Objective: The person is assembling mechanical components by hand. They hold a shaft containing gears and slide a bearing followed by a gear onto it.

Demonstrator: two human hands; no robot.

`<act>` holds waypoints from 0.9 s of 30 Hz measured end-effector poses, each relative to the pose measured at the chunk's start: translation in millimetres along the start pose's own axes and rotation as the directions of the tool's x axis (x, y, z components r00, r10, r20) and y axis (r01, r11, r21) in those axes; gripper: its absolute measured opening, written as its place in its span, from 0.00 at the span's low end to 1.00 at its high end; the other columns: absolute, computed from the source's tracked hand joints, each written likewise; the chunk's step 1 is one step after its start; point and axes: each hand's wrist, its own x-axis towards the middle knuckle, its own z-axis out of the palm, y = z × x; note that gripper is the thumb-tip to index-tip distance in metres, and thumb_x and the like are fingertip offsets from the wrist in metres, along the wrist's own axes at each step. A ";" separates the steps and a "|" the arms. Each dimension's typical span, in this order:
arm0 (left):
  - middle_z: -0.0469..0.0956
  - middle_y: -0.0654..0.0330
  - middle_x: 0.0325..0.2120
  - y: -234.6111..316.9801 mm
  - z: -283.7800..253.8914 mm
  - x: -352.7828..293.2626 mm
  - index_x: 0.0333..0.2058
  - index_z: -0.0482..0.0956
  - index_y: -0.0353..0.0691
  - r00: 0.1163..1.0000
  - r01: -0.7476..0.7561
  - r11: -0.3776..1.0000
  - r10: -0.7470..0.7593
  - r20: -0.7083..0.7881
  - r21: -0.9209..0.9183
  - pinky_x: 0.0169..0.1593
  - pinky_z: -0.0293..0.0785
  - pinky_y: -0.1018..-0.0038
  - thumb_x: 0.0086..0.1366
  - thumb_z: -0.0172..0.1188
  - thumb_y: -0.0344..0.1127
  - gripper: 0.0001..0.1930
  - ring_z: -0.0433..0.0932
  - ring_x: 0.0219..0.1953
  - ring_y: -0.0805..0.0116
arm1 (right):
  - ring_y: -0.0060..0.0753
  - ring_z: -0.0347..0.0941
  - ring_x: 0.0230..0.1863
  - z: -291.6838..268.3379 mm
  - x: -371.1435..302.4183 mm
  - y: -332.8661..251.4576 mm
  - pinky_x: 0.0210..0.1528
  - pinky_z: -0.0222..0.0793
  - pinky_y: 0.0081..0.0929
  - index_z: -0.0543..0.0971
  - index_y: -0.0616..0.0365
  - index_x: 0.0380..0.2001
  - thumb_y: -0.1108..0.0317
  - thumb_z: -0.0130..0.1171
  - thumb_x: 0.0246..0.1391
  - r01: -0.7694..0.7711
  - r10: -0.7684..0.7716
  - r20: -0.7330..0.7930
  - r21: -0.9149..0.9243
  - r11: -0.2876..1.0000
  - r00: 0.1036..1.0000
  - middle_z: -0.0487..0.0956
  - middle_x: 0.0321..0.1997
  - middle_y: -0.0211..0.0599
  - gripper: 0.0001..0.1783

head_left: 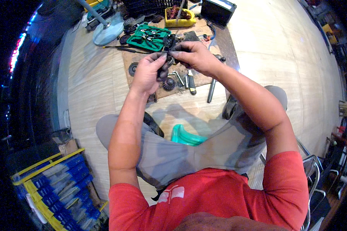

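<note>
In the upper centre, left hand (145,75) and right hand (198,58) meet over a mat (203,80) on the floor (277,69); a tool tray (157,49) lies upper left of them, a knife (192,82) and hammer (211,91) lower right.

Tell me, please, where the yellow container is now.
In the head view, the yellow container is near the top, slightly right of centre, to the upper right of the green tool tray and left of the black boxy object.

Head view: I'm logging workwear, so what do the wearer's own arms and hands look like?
Short red sleeves end above both elbows, leaving the forearms uncovered. The left hand and right hand are ungloved, with dark smudges on the fingers. No watch shows on either wrist.
</note>
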 end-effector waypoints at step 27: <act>0.76 0.67 0.28 -11.4 26.4 -12.6 0.38 0.76 0.36 0.999 -0.049 0.992 0.048 -0.009 -0.119 0.28 0.68 0.83 0.66 0.53 0.33 0.07 0.72 0.27 0.82 | 0.24 0.71 0.28 0.5 2.1 -0.2 0.33 0.68 0.26 0.79 0.65 0.34 0.63 0.61 0.51 0.178 -0.201 -0.100 -0.200 0.963 0.975 0.78 0.25 0.38 0.14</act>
